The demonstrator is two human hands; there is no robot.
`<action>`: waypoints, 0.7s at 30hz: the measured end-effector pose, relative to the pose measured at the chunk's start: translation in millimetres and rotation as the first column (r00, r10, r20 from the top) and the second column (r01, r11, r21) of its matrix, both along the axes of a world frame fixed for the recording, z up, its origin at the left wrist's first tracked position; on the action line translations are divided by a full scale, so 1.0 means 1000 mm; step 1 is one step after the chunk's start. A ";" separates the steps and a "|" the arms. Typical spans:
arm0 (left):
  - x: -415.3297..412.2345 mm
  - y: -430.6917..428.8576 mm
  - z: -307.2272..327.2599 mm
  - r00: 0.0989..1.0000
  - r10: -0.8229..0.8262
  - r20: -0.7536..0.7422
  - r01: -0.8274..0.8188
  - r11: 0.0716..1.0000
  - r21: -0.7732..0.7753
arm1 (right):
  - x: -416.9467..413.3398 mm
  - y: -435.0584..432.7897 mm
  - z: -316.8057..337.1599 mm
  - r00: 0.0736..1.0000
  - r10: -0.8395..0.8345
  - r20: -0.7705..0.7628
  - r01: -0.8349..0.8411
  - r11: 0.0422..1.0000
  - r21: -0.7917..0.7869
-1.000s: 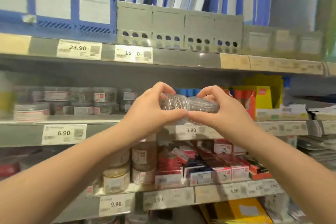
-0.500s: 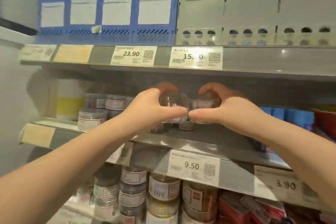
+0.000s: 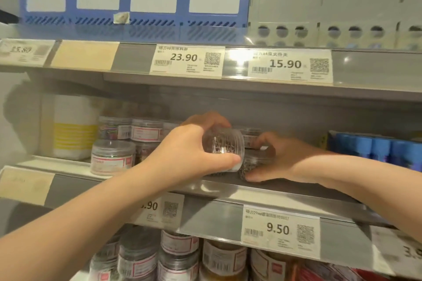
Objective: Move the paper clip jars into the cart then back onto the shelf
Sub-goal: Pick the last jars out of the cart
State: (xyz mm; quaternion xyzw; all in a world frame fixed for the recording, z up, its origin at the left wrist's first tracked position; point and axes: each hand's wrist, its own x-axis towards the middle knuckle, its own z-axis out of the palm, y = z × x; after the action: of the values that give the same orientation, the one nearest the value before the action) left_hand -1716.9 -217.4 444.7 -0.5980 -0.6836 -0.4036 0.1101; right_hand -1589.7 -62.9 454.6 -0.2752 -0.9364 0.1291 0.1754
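Hands apart: left hand [image 3: 182, 155] is gripping a clear jar [image 3: 225, 143] of paper clips, tipped sideways above the shelf [image 3: 285, 194]; right hand [image 3: 287, 157] is curling round a second jar [image 3: 255, 163] sitting on the shelf. Step, seemingly: restocking. Next move is calling for righting the tipped jar beside it. Stacked jars [image 3: 112, 157] are crowding the left, blue tubes [image 3: 374, 150] the right.

Clear glossy plastic jar [image 3: 225, 143] shows shiny metal clips; grey shelf [image 3: 285, 191] edge smooth, glossy; price tags [image 3: 280, 230] matt paper.
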 end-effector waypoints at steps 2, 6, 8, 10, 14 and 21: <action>-0.001 0.002 -0.001 1.000 -0.022 0.013 0.022 1.000 0.004 | -0.002 0.003 -0.002 0.999 -0.043 -0.016 0.043 0.999 0.004; -0.004 0.002 -0.001 0.997 -0.055 0.058 0.054 0.998 0.022 | -0.003 0.004 -0.003 0.996 -0.074 -0.047 0.077 0.996 0.050; -0.005 0.002 -0.002 0.997 -0.063 0.052 0.062 0.998 0.031 | -0.005 0.002 -0.004 0.996 -0.073 -0.044 0.076 0.996 0.055; -0.005 0.001 -0.002 0.996 -0.072 0.056 0.069 0.996 0.053 | -0.007 0.001 -0.004 0.996 -0.082 -0.025 0.084 0.995 0.056; -0.007 0.000 -0.002 0.991 -0.091 0.099 0.080 0.991 0.112 | -0.009 -0.002 -0.004 0.996 -0.091 -0.021 0.092 0.995 0.029; -0.008 0.000 -0.003 0.990 -0.110 0.084 0.101 0.990 0.101 | -0.012 -0.006 -0.004 0.995 -0.096 -0.015 0.096 0.995 0.035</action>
State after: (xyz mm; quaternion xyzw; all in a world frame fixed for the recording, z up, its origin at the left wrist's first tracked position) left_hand -1725.0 -217.4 441.9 -0.6087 -0.6350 -0.4677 0.0866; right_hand -1601.8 -69.2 450.1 -0.3159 -0.9231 0.1056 0.1924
